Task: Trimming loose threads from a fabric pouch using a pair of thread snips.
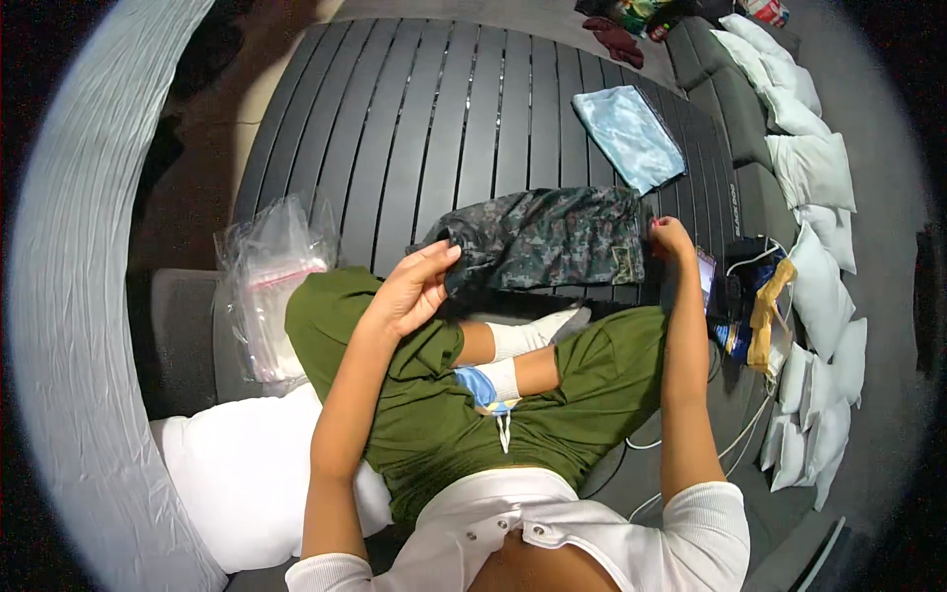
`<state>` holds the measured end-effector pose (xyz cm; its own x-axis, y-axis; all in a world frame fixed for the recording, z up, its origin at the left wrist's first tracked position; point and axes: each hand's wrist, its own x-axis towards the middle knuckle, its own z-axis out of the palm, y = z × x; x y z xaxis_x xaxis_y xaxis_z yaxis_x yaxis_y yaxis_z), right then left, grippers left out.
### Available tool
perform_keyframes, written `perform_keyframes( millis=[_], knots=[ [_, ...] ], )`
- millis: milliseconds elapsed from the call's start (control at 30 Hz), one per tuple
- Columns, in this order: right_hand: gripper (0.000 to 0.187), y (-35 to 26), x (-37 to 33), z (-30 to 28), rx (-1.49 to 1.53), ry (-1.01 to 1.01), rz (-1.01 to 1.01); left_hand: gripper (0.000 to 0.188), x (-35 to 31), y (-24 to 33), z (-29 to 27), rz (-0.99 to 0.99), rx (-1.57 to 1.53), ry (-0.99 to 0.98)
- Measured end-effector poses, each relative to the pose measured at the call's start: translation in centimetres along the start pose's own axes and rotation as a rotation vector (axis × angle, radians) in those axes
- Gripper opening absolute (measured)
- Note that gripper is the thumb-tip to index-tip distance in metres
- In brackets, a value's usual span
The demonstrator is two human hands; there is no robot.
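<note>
A dark camouflage cloth garment (557,240) lies stretched across the near edge of the black slatted table (395,118), above my crossed legs. Its exact kind is hard to make out in the folds. My left hand (419,286) pinches its left end between thumb and fingers. At its right end, my right hand (673,240) is curled closed on the edge, its fingertips partly hidden. Farther back on the right, a light blue folded cloth piece (629,136) rests flat on the slats.
Clear plastic bags (271,286) sit by my left knee, near a white pillow (247,464). To the right are a phone (705,271), cables and a yellow-and-blue bundle (769,316). White cushions (814,178) line the grey sofa at right; a pale curtain (94,296) hangs left.
</note>
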<state>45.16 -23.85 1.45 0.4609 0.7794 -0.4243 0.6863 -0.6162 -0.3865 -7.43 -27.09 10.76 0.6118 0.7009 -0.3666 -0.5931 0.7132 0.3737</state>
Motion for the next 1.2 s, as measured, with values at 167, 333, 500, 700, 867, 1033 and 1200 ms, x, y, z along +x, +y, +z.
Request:
perform_keyframes(
  millis=[167, 333, 500, 700, 867, 1033, 1200],
  knots=[
    [0.008, -5.9, -6.2, 0.4, 0.444, 0.081, 0.122, 0.027, 0.4, -1.2, -0.5, 0.072, 0.159, 0.11],
    [0.022, -7.8, -10.1, 1.9, 0.155, 0.311, -0.303, 0.046, 0.1, -2.1, 0.8, 0.297, 0.368, 0.34],
    [0.02, -10.0, -14.2, 3.8, 0.056, 0.334, -0.278, 0.049, 0.5, -2.4, 0.6, 0.342, 0.51, 0.221],
    [0.022, -11.0, -17.4, 5.5, 0.195, 0.387, -0.292, 0.028, -0.1, -2.7, 1.7, 0.149, 0.615, 0.195],
    [0.041, -12.4, -19.9, 8.9, 0.202, 0.467, -0.338, 0.036, -0.5, -2.2, 1.1, 0.165, 0.579, 0.167],
    [0.033, -12.0, -21.6, 12.7, 0.452, 0.476, -0.415, 0.058, 0.0, -2.9, 1.2, 0.485, 0.517, 0.045],
    [0.018, -15.6, -27.8, 13.9, 0.801, 0.013, -0.435, 0.055, 0.2, -2.9, 0.5, 0.52, 0.471, 0.011]
  ],
)
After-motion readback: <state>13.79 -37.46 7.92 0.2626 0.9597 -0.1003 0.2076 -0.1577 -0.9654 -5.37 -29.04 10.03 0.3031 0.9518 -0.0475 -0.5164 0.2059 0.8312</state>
